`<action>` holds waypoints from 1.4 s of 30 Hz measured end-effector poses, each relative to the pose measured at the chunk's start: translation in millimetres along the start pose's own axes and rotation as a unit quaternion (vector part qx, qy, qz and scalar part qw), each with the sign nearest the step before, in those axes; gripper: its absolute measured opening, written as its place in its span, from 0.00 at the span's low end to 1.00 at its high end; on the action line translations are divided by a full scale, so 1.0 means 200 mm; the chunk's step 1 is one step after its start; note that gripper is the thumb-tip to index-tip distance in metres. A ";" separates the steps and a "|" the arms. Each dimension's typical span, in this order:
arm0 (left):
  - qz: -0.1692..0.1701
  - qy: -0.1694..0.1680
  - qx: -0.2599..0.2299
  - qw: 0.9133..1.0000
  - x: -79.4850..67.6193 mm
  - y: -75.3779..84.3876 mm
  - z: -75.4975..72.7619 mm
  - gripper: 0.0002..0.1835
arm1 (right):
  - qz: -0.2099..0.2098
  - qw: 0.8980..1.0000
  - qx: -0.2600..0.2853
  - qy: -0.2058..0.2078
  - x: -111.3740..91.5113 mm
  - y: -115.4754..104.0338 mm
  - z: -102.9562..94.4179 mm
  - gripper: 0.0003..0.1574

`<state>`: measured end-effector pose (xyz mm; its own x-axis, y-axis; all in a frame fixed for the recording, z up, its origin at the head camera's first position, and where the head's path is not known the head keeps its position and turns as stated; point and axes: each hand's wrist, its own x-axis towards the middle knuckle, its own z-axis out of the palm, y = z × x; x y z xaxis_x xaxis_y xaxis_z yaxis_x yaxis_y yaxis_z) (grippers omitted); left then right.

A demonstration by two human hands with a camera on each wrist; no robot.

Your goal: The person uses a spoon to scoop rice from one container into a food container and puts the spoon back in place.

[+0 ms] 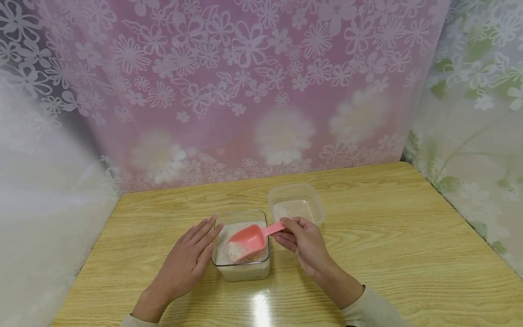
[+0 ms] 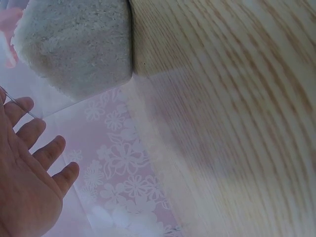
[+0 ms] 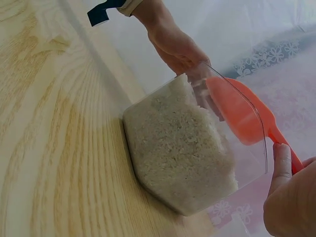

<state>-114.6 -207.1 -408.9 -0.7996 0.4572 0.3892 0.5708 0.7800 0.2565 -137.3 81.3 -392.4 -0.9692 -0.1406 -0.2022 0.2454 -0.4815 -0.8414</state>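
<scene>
My right hand (image 1: 304, 245) pinches the handle of a pink scoop (image 1: 251, 238), whose bowl has rice (image 1: 237, 250) at its front end. The scoop is over a clear square container (image 1: 245, 272) that holds a deep fill of white rice (image 3: 177, 143). In the right wrist view the scoop (image 3: 237, 111) lies at the rim, above the rice surface. My left hand (image 1: 185, 263) rests on the left rim of this container with its fingers straight. The left wrist view shows those fingers (image 2: 49, 153) spread at the rim.
Behind and to the right stands a second, translucent plastic container (image 1: 316, 204) with a little rice (image 1: 279, 211) in its left corner. Both containers are on a wood-grain table (image 1: 388, 240). Flower-patterned curtains (image 1: 261, 91) hang around the table's back and sides.
</scene>
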 end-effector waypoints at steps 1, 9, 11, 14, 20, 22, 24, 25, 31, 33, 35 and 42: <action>0.000 0.000 0.000 1.000 0.00 0.00 0.00 0.25 | 0.001 1.000 0.002 -0.001 0.00 0.00 0.00 0.08; -0.001 -0.004 0.000 1.000 0.00 0.00 0.00 0.25 | 0.002 1.000 0.013 -0.011 0.01 -0.04 -0.01 0.09; -0.001 -0.005 -0.001 1.000 0.00 0.00 0.00 0.25 | 0.002 1.000 0.014 -0.010 0.01 -0.05 -0.02 0.09; 0.000 -0.011 0.000 1.000 0.00 0.00 0.00 0.25 | 0.003 1.000 0.012 -0.006 0.02 -0.07 -0.02 0.10; 0.004 -0.012 0.001 1.000 0.00 -0.01 0.00 0.25 | 0.006 1.000 0.016 -0.010 0.03 -0.10 -0.03 0.11; 0.005 -0.009 0.002 1.000 0.00 -0.01 0.00 0.25 | 0.005 1.000 0.022 -0.018 0.03 -0.11 -0.04 0.10; 0.005 -0.007 0.003 1.000 0.00 -0.01 0.00 0.25 | 0.005 0.999 0.032 -0.022 0.03 -0.11 -0.04 0.09; 0.005 -0.006 0.003 1.000 0.00 -0.01 0.00 0.25 | 0.003 0.999 0.037 -0.024 0.04 -0.12 -0.04 0.08; 0.003 -0.002 0.000 1.000 0.00 0.00 0.00 0.25 | -0.003 0.997 0.070 -0.036 0.05 -0.16 -0.06 0.08; 0.001 -0.002 -0.001 1.000 0.00 -0.01 0.00 0.25 | -0.004 0.996 0.079 -0.040 0.06 -0.18 -0.07 0.08; 0.002 -0.002 -0.001 1.000 0.00 -0.01 0.00 0.26 | -0.005 0.995 0.087 -0.042 0.06 -0.20 -0.08 0.08; 0.002 -0.007 0.001 1.000 0.00 -0.01 0.01 0.26 | -0.024 0.993 0.104 -0.053 0.09 -0.28 -0.14 0.10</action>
<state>-116.3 -208.5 -410.8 -0.7997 0.4664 0.3782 0.5739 0.7789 0.2530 -168.9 130.8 -363.0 -0.9752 -0.1971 -0.1011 0.2079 -0.6565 -0.7251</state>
